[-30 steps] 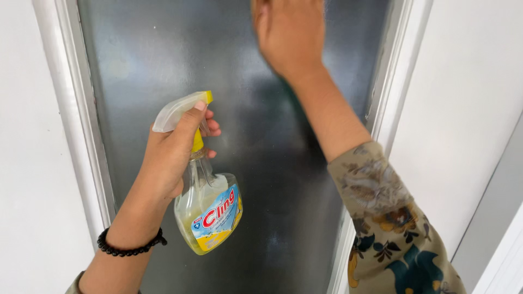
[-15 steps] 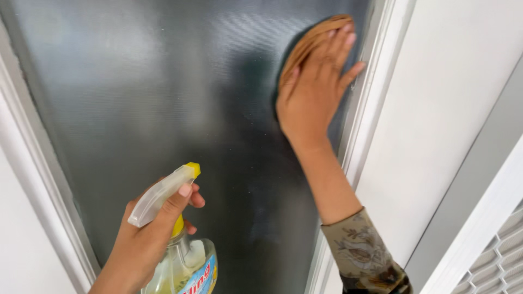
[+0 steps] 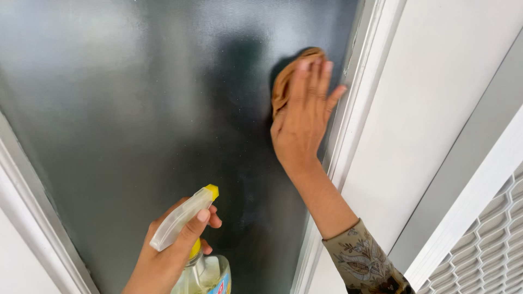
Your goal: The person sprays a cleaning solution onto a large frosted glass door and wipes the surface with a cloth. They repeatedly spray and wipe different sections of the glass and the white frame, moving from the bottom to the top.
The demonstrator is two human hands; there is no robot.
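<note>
Cloth (image 3: 284,81) mostly under right hand (image 3: 300,122)

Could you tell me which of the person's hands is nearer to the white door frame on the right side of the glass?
Right. The right hand presses a brown cloth on the glass beside the frame; the left hand holds a spray bottle lower left.

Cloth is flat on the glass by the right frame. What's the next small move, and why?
Probably sweep the right hand and brown cloth down along the white frame: the glass pane below looks speckled, and the left hand only holds the spray bottle.
</note>
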